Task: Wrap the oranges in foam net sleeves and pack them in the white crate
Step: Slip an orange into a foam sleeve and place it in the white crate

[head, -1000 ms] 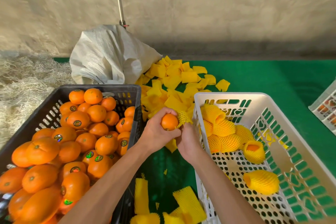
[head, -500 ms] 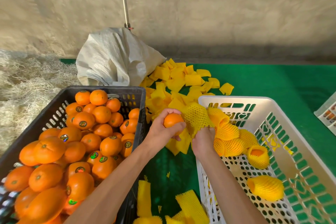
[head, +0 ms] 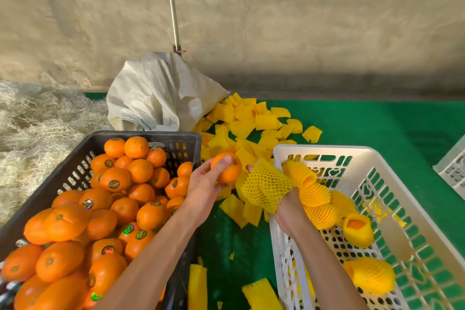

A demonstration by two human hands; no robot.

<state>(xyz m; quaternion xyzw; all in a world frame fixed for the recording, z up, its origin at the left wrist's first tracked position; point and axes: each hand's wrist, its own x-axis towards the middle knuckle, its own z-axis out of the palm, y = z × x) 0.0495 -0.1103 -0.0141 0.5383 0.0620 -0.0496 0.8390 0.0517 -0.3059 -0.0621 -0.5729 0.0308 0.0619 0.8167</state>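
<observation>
Head view: left hand (head: 205, 185) is gripping a bare orange (head: 226, 168) with fingers curled round it, just left of the white crate (head: 327, 152), past its near-left corner. Right hand (head: 289, 214) is inside a foam net sleeve (head: 266, 187), fingers stretching it open over the crate's left rim, mouth facing the orange, not yet touching. Sleeving step underway; next probably needs pushing the orange into the opened mouth. Wrapped oranges (head: 317, 194) are lying inside the crate.
</observation>
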